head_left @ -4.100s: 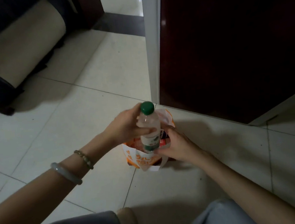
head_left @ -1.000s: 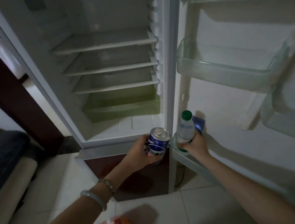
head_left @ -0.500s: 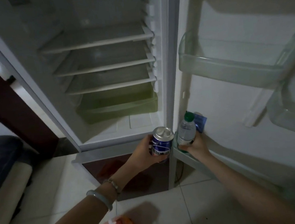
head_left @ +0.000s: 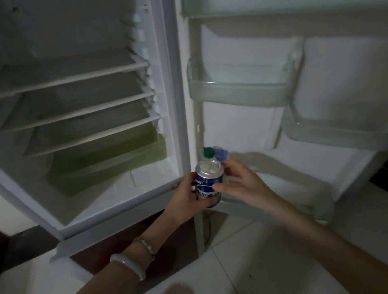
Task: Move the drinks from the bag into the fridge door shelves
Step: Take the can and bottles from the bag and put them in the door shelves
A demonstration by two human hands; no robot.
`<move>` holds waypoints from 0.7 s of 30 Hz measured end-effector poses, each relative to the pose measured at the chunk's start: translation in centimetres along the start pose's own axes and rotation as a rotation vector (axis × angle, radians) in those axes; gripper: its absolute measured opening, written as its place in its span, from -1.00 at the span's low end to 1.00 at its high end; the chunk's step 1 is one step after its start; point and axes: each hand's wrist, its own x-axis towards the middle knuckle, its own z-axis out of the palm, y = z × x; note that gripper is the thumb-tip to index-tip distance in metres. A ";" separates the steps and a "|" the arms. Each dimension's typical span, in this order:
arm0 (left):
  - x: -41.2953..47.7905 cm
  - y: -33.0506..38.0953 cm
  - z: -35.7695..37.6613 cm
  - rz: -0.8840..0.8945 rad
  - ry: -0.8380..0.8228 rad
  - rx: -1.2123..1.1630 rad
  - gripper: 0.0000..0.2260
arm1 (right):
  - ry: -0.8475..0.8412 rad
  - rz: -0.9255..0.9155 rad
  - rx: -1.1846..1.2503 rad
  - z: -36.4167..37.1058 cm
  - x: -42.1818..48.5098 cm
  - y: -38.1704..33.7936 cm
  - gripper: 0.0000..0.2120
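Blue can (head_left: 209,183): it is standing upright, long axis vertical, with its silver top facing up toward you. The body is showing blue with a white band and white lettering too blurred to read.
Where: you are holding it in the air at the hinge edge of the open fridge, just in front of the bottom door shelf (head_left: 275,207).
Left hand (head_left: 186,201): it is wrapping the can from the left and below, fingers curled round the body.
Right hand (head_left: 241,185): it is cupping the can from the right, thumb lying on the label and fingers curving behind the rim.
Bottle (head_left: 208,152): its green cap is pointing up just behind the can, at the hinge end of that shelf and beside a blue carton (head_left: 221,153).
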 end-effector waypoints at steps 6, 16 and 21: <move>0.6 2.5 2.3 0.170 -0.081 -0.012 -0.37 | 0.185 -0.067 -0.180 -2.2 -2.9 -2.2 -0.38; 1.7 4.9 3.9 0.278 -0.191 0.025 -0.16 | 0.412 -0.190 -0.205 -9.4 -5.0 -9.4 -0.45; 2.6 4.1 3.8 0.277 -0.183 0.053 -0.32 | 0.617 -0.298 -0.273 -14.0 -4.8 -13.4 -0.46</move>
